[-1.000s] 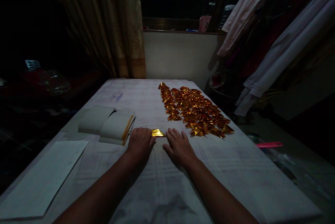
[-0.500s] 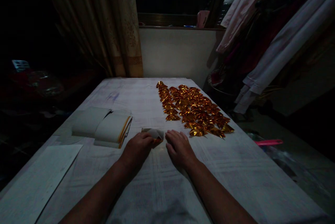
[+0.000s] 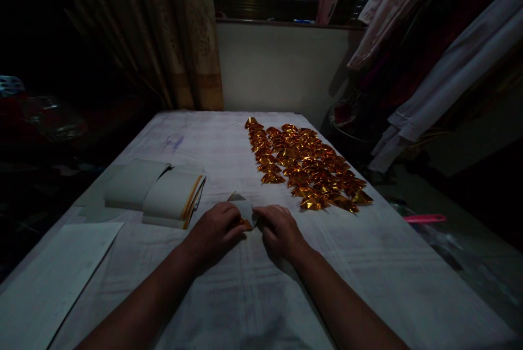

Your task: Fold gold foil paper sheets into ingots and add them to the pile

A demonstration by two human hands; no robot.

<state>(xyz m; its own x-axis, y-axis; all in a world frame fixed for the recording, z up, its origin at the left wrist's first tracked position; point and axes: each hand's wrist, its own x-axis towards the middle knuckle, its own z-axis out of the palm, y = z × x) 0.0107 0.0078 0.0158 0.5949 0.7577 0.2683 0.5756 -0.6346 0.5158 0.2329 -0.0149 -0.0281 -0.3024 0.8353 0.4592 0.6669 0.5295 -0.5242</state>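
- Head camera view: a person works with two bare hands at a table [image 3: 253, 301] spread with a pale, faintly plaid cloth, in a dimly lit room
- At the middle of the table, a small folded paper [image 3: 244, 208] stands partly raised between the hands, its grey-white side showing and an orange-gold edge peeking out low, beside the left fingers
- Left hand [image 3: 216, 224] pinches the paper at its left side, thumb and bent fingers closed on it
- Right hand [image 3: 281, 230] curls at the paper's right edge, fingers bunched together and fingertips against it; whether they grip or merely touch, one cannot tell
- Beyond the right hand, shiny gold folded pieces [image 3: 314, 173] lie crowded in rows toward the table's far right, one strand set slightly apart on their left
- Near the left hand, a stack of papers [image 3: 171, 194] with gold-orange edges rests overlapping a second pale stack [image 3: 133, 182]; closer to the person, a large white sheet [image 3: 69, 263] lies flat
- Behind the table, a patterned curtain [image 3: 180, 39] hangs at left, while a pink cup [image 3: 328, 7] stands on the window ledge
- At right, light-coloured clothes [image 3: 433, 91] hang near the table, and a pink handle [image 3: 425, 218] shows low beside its edge
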